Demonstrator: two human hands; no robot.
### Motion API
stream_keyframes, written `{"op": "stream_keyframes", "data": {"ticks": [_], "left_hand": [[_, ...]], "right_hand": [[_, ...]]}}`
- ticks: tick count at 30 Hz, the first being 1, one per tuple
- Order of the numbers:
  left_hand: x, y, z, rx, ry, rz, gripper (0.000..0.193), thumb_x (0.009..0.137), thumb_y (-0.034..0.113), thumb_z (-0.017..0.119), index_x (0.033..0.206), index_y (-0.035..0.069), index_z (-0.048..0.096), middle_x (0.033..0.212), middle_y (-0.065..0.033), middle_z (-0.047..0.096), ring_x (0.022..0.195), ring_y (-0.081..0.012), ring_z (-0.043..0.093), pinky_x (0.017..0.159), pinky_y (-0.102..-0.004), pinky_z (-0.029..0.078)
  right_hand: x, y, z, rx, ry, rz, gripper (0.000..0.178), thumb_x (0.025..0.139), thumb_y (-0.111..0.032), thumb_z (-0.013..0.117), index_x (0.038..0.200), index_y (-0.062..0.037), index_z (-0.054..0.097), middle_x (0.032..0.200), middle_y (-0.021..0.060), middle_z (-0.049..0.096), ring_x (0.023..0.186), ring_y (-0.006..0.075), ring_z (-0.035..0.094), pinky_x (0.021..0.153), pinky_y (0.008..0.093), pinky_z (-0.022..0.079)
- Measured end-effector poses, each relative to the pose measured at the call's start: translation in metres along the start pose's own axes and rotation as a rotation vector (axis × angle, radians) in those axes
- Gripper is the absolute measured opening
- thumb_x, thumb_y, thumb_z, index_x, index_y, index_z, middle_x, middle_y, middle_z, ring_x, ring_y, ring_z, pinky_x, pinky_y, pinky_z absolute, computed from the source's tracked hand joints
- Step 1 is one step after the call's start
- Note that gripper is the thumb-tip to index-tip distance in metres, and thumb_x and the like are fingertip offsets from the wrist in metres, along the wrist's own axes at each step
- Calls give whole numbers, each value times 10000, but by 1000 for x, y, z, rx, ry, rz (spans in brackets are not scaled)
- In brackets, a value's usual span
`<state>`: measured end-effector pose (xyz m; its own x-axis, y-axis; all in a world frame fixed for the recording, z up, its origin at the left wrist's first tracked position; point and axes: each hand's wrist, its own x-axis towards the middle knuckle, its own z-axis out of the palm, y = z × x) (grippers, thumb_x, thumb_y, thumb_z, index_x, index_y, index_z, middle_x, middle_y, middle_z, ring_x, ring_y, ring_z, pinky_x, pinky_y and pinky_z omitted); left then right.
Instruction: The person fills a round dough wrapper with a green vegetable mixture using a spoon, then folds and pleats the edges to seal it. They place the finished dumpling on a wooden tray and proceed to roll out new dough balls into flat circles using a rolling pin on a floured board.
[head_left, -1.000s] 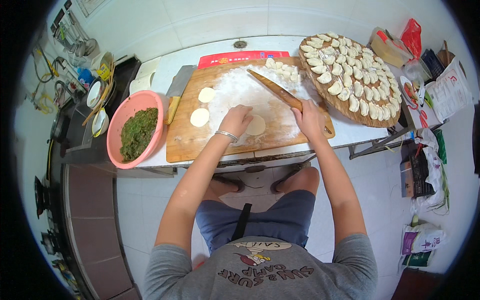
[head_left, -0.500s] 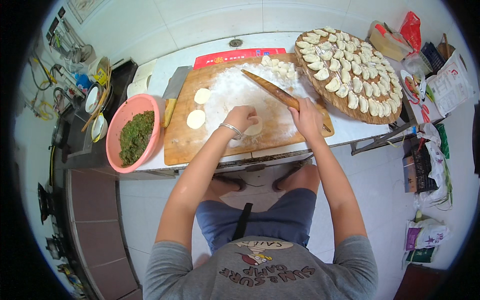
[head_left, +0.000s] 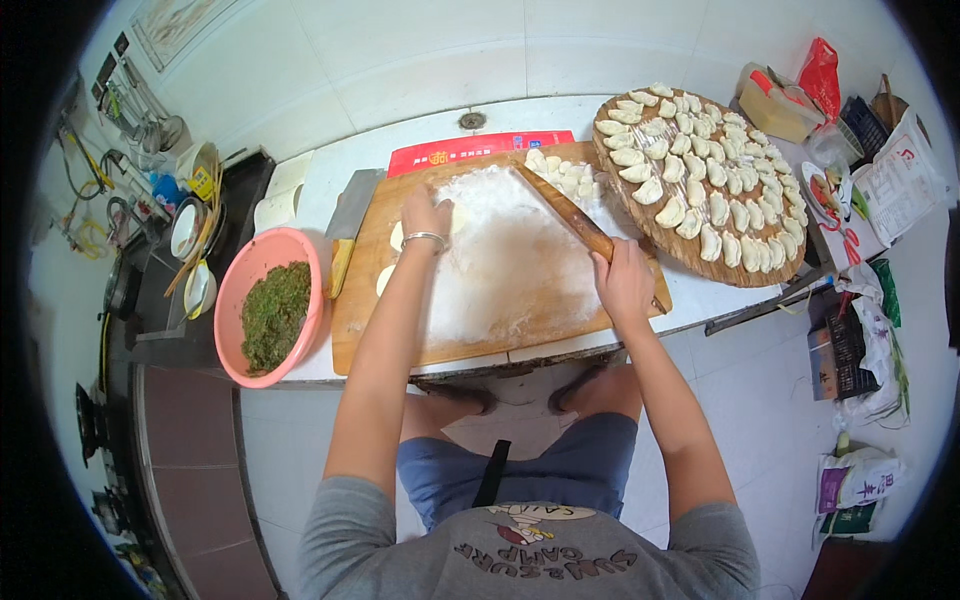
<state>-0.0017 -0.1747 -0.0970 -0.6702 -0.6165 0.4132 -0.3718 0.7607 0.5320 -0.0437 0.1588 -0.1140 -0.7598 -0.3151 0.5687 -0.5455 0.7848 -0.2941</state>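
My left hand [head_left: 426, 216] is over the left part of the floured wooden board [head_left: 352, 335], its fingers closed on a round dumpling wrapper [head_left: 459, 218] that shows at its right side. Under and beside that wrist, two more wrappers [head_left: 384, 280] lie partly covered. My right hand [head_left: 624, 278] grips a tapered wooden rolling pin [head_left: 566, 213] near its lower end, and the pin slants toward the far middle of the board. Small cut dough pieces [head_left: 568, 178] sit at the board's far right, beyond the pin.
A round wooden board [head_left: 655, 205] with rows of shaped dumplings stands at the right. A pink bowl [head_left: 228, 335] of green filling is at the left, with a cleaver [head_left: 353, 205] between it and the board. A red strip [head_left: 475, 150] lies behind the board.
My left hand has moved left and away from me, taking the wrapper from the board's middle toward the other wrappers. My right hand still holds the rolling pin. The view has tilted slightly.
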Motion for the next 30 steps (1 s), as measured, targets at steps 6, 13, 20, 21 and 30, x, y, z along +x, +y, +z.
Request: {"op": "stream_keyframes", "data": {"ticks": [6,13,20,21,30], "left_hand": [[-5,41,43,-158,-230,229,330,785,168,697,1071,15,631,1047,-193,645,998,-359,607,883,-420,482],[-4,110,106,-179,-276,367,380,783,125,701,1139,27,611,1107,-184,634,1006,-358,589,908,-435,468],[1,124,125,-102,-235,265,288,759,100,719,1027,41,632,1003,-170,595,934,-359,596,827,-435,498],[-1,124,121,-100,-223,262,262,757,102,721,998,41,638,983,-168,589,921,-358,599,810,-435,502],[-81,80,3,-470,-587,162,191,787,120,700,941,33,627,912,-147,576,836,-318,603,735,-406,505]], "right_hand": [[3,-8,-5,-71,78,105,335,868,-267,651,1072,-23,547,898,154,558,836,353,581,708,441,481],[1,0,2,-103,118,127,352,855,-289,663,1053,-22,546,865,165,576,808,359,588,693,456,479],[2,2,6,-91,113,104,351,861,-282,659,1080,-29,550,893,162,586,826,347,597,699,446,491],[2,2,5,-96,105,109,349,861,-281,659,1076,-29,550,894,161,586,828,346,598,696,445,493],[0,2,3,-81,85,101,315,882,-285,626,1050,-33,540,899,163,574,833,370,588,691,456,482]]}}
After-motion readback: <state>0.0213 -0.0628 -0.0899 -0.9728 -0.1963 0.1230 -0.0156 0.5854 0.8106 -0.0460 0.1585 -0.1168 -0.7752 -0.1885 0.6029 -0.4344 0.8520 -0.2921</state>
